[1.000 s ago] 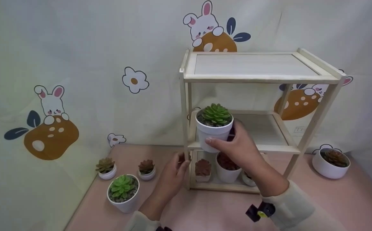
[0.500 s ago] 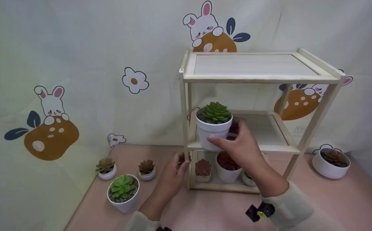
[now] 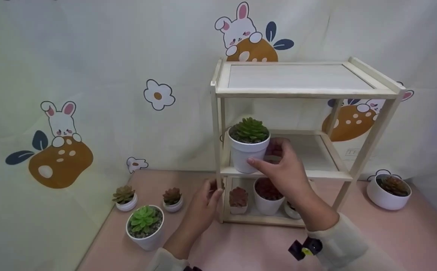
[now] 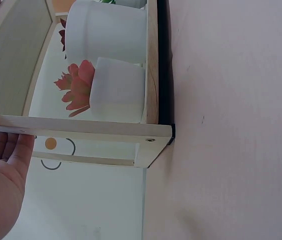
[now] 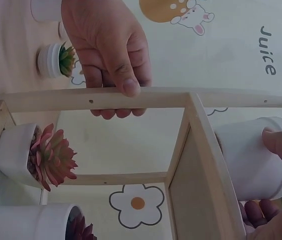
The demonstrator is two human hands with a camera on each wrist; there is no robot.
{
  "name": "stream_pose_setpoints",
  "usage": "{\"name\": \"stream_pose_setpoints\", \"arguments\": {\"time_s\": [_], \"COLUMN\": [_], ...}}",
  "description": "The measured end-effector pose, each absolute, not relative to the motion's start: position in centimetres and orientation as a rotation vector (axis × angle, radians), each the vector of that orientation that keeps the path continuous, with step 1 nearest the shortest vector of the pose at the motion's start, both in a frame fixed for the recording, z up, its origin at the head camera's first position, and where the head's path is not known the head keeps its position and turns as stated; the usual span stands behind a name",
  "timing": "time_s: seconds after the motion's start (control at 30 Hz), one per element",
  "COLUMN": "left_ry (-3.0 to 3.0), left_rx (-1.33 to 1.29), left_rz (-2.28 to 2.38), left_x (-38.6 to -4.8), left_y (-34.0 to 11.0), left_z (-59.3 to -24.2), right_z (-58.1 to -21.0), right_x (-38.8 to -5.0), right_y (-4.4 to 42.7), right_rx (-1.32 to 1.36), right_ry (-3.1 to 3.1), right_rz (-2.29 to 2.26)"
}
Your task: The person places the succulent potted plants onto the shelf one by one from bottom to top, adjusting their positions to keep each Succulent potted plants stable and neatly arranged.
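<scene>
The right hand (image 3: 290, 167) grasps a white pot (image 3: 246, 157), thumb on its wall and fingers curled behind, at the left end of the middle shelf (image 3: 310, 152). The pot is upright and holds gravel and a green succulent (image 3: 250, 129); whether its base touches the shelf cannot be told. The left hand (image 3: 203, 205) is clenched round the front left post (image 3: 215, 124) of the rack (image 3: 308, 93), below the middle shelf. On the bottom shelf (image 3: 263, 221) are 3 white pots: a square pot (image 4: 117, 90) with a pink succulent nearest the post, a round pot (image 3: 268, 206) with a dark red plant beside it, and a third pot (image 3: 292, 212) mostly hidden by the right arm. On the table (image 3: 241, 246), left of the rack, a large pot (image 3: 147, 240) holds gravel and a light green succulent, with 2 small pots, each holding a brownish succulent, behind it; a wide bowl (image 3: 387, 197) with a brown succulent sits right of the rack, near the table's right edge. The held pot is close to the shelf's front edge and just beside the post. Open space separates its succulent from the top shelf (image 3: 297, 77), and more runs rightward past the hand.
</scene>
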State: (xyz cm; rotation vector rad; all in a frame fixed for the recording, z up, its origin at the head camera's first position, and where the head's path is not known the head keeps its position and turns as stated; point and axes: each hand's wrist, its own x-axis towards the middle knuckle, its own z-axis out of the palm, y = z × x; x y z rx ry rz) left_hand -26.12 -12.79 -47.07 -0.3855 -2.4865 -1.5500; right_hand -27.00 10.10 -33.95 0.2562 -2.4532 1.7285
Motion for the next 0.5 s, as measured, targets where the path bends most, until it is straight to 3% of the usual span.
{"name": "stream_pose_setpoints", "arguments": {"time_s": [0.5], "left_ry": [-2.478], "left_rx": [-0.378], "left_rz": [-1.552], "left_x": [-26.17], "left_y": [-12.71], "left_z": [-47.08], "right_z": [-33.98], "right_x": [-27.34], "right_y": [10.02], "right_rx": [0.231], "right_ry": [-2.471], "right_rz": [1.651]}}
